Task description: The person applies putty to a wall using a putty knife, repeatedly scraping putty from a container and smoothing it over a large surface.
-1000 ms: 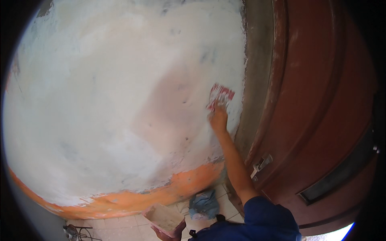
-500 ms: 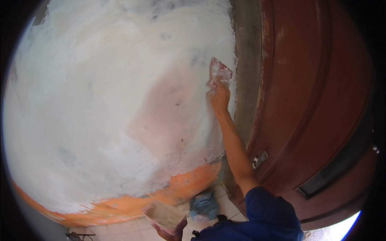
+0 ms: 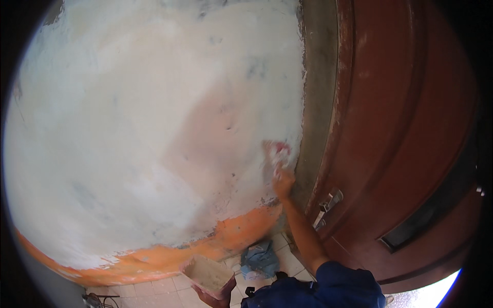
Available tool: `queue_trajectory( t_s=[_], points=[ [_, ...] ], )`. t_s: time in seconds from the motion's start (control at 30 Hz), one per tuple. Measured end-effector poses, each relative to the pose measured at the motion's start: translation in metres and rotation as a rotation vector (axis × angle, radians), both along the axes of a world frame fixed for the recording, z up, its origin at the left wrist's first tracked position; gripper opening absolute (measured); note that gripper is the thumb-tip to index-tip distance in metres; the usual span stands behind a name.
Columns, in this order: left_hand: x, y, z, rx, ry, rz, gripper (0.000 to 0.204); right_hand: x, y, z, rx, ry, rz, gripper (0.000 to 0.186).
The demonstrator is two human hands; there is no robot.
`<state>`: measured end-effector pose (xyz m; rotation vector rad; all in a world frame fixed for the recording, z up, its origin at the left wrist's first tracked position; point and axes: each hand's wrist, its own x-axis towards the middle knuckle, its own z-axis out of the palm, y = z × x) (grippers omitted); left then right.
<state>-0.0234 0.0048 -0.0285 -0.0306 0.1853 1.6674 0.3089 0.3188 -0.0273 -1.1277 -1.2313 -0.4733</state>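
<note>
My right hand (image 3: 283, 183) is closed round the handle of a putty knife (image 3: 279, 151), whose reddish blade is smeared with white filler. The blade lies on or very close to the right part of the wall (image 3: 128, 113), which is coated in whitish filler with a pinkish patch in the middle; motion blurs it a little. Low down, my left hand (image 3: 213, 299) grips a pinkish rectangular tub (image 3: 208, 276) from beneath, and pale filler shows inside. Most of its fingers are hidden by the tub.
Along the wall's foot runs a bare orange band (image 3: 241, 229). To the right stand a grey-brown frame strip (image 3: 318, 77) and a reddish-brown door (image 3: 395, 128) with a metal handle (image 3: 328, 201). A blue plastic bag (image 3: 259, 258) lies on the tiled floor (image 3: 162, 287).
My right hand has drawn the putty knife down along the wall's right side, from upper height to about mid-height. My left hand and the tub stay nearly where they were.
</note>
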Motion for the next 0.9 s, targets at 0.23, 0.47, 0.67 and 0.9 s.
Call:
queue_trajectory(
  t_s=[0.23, 0.47, 0.67, 0.9],
  points=[
    [-0.010, -0.005, -0.021, -0.091, 0.208, -0.111, 0.084, 0.054, 0.041, 0.162, 0.178, -0.071, -0.194, 0.053],
    [0.002, 0.012, -0.037, -0.025, 0.508, 0.149, 0.071, -0.034, 0.014, 0.013, -0.100, -0.003, 0.070, 0.045],
    [0.008, 0.018, -0.010, -0.043, 0.242, 0.061, 0.071, -0.017, -0.032, 0.022, -0.048, -0.059, -0.058, 0.047],
    [0.009, 0.019, -0.015, -0.066, 0.184, 0.073, 0.072, 0.050, 0.020, 0.216, 0.322, 0.005, -0.189, 0.060]
  ],
)
